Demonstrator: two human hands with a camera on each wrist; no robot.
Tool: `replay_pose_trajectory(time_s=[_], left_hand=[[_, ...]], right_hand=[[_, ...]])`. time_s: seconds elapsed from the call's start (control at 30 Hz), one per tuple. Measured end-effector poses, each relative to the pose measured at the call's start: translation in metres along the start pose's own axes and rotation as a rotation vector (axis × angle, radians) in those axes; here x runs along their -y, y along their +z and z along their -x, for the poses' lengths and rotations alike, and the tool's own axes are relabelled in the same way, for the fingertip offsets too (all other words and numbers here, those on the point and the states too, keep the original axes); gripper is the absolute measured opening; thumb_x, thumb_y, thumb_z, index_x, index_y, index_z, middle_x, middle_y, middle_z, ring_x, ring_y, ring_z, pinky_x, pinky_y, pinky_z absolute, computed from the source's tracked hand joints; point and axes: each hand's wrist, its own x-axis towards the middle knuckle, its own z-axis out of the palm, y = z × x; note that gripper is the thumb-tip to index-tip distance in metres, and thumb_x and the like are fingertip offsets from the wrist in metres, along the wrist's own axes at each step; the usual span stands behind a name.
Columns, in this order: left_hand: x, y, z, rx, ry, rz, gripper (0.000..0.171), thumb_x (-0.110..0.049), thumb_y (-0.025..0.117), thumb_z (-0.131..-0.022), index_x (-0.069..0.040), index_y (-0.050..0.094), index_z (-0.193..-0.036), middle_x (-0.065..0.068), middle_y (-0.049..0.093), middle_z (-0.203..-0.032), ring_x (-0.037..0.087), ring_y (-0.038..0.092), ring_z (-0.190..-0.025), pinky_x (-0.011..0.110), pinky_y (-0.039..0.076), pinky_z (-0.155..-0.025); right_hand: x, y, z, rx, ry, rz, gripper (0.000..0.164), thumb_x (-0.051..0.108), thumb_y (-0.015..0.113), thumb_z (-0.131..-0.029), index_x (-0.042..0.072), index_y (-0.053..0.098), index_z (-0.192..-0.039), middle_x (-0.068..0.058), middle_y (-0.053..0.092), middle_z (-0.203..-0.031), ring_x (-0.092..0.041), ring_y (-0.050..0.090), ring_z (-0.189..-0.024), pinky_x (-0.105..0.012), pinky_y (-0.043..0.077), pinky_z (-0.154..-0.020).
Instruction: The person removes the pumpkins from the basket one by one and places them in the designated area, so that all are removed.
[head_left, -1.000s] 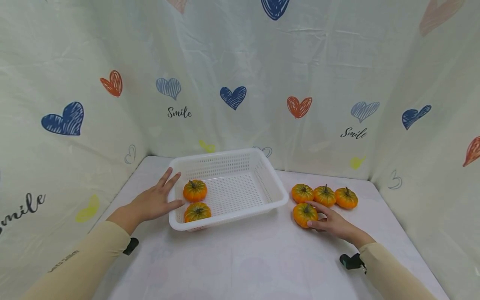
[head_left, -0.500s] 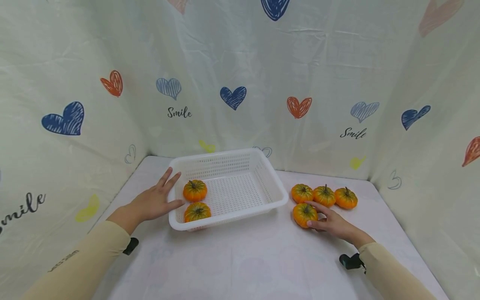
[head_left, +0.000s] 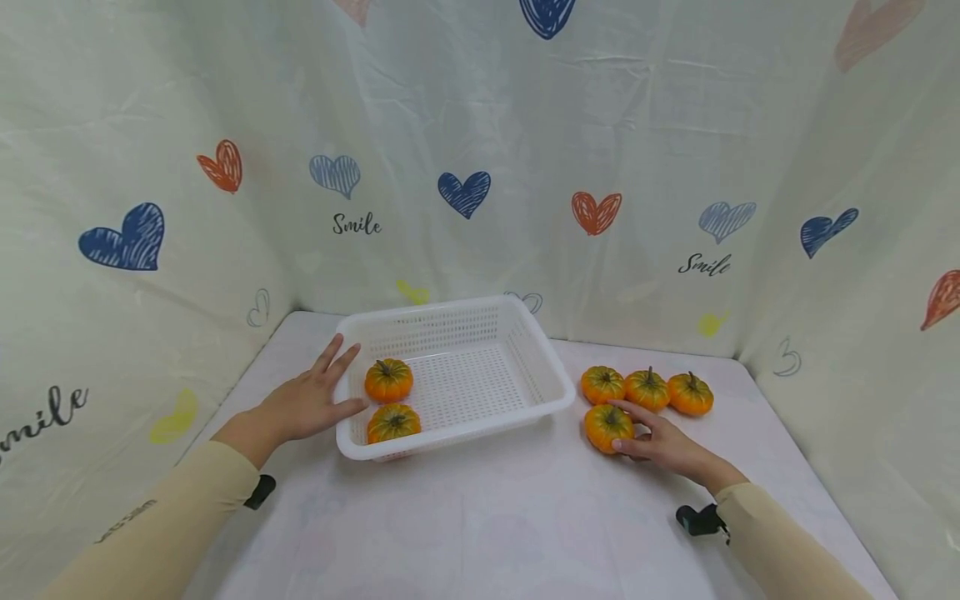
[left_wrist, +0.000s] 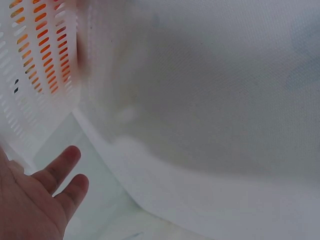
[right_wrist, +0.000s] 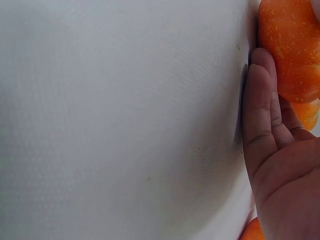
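Note:
A white plastic basket [head_left: 459,430] stands on the table, with two small orange pumpkins [head_left: 388,381] inside at its left end. My left hand [head_left: 303,404] rests at the basket's left rim, fingers spread and straight; its wrist view shows two straight fingers beside the slotted wall [left_wrist: 42,55]. To the right of the basket, my right hand [head_left: 671,450] holds a small pumpkin [head_left: 607,428] between thumb and fingers, still on the table. In the right wrist view, the outer fingers [right_wrist: 260,105] lie along the cloth beside an orange pumpkin [right_wrist: 292,50].
Behind the held pumpkin, three more sit in a row: a left one [head_left: 602,384], a middle one [head_left: 647,390] and a right one [head_left: 690,394]. A pale cloth covers the table [head_left: 465,525]. Curtains [head_left: 525,125] printed with hearts enclose the back and sides.

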Motion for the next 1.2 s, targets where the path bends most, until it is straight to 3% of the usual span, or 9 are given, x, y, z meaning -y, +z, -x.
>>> replay_pose_trajectory(time_s=[0.33, 0.57, 0.73, 0.87, 1.0, 1.2], left_hand=[[0.0, -0.001, 0.0, 0.011, 0.004, 0.006, 0.091, -0.057, 0.053, -0.095, -0.012, 0.009, -0.161, 0.02, -0.007, -0.165, 0.059, 0.04, -0.128, 0.07, 0.04, -0.096], [0.0, 0.0, 0.0, 0.009, 0.004, -0.004, 0.091, -0.056, 0.054, -0.095, -0.012, 0.01, -0.161, 0.02, -0.007, -0.165, 0.059, 0.04, -0.129, 0.07, 0.04, -0.096], [0.0, 0.0, 0.001, 0.006, 0.004, 0.002, 0.089, -0.054, 0.055, -0.096, -0.012, 0.01, -0.161, 0.02, -0.006, -0.165, 0.059, 0.04, -0.128, 0.071, 0.039, -0.096], [0.0, -0.001, 0.001, 0.009, 0.003, 0.005, 0.089, -0.053, 0.055, -0.096, -0.012, 0.01, -0.161, 0.02, -0.007, -0.165, 0.059, 0.04, -0.129, 0.071, 0.039, -0.096], [0.0, -0.002, 0.002, 0.006, 0.005, 0.005, 0.089, -0.053, 0.055, -0.096, -0.011, 0.011, -0.161, 0.02, -0.006, -0.165, 0.059, 0.04, -0.129, 0.071, 0.039, -0.097], [-0.001, -0.001, 0.002, 0.0, 0.004, 0.0, 0.09, -0.057, 0.054, -0.095, -0.013, 0.01, -0.161, 0.02, -0.006, -0.165, 0.06, 0.04, -0.128, 0.071, 0.038, -0.096]], right_hand=[[0.003, 0.0, 0.003, -0.033, -0.009, 0.044, 0.08, 0.04, 0.076, -0.088, 0.018, 0.036, -0.154, -0.026, 0.035, -0.145, -0.024, 0.063, -0.093, -0.036, 0.056, -0.082], [0.003, -0.006, 0.009, -0.033, -0.046, 0.082, 0.078, 0.038, 0.075, -0.089, 0.019, 0.036, -0.155, -0.025, 0.041, -0.143, -0.023, 0.064, -0.093, -0.035, 0.056, -0.081], [0.006, -0.019, 0.019, -0.045, -0.097, 0.135, 0.078, 0.032, 0.075, -0.091, 0.008, 0.036, -0.154, -0.028, 0.044, -0.141, -0.024, 0.063, -0.091, -0.034, 0.055, -0.078], [0.022, -0.034, 0.025, -0.103, -0.107, 0.225, 0.075, 0.032, 0.074, -0.091, 0.007, 0.038, -0.152, -0.026, 0.046, -0.141, -0.028, 0.059, -0.094, -0.038, 0.053, -0.078], [0.048, -0.047, 0.024, -0.124, -0.178, 0.305, 0.071, 0.032, 0.073, -0.092, 0.011, 0.041, -0.152, -0.023, 0.051, -0.139, -0.036, 0.056, -0.108, -0.047, 0.053, -0.086], [0.097, -0.058, 0.011, -0.064, -0.265, 0.298, 0.071, 0.029, 0.074, -0.092, 0.014, 0.04, -0.152, -0.021, 0.051, -0.141, -0.027, 0.061, -0.097, -0.034, 0.056, -0.077]])
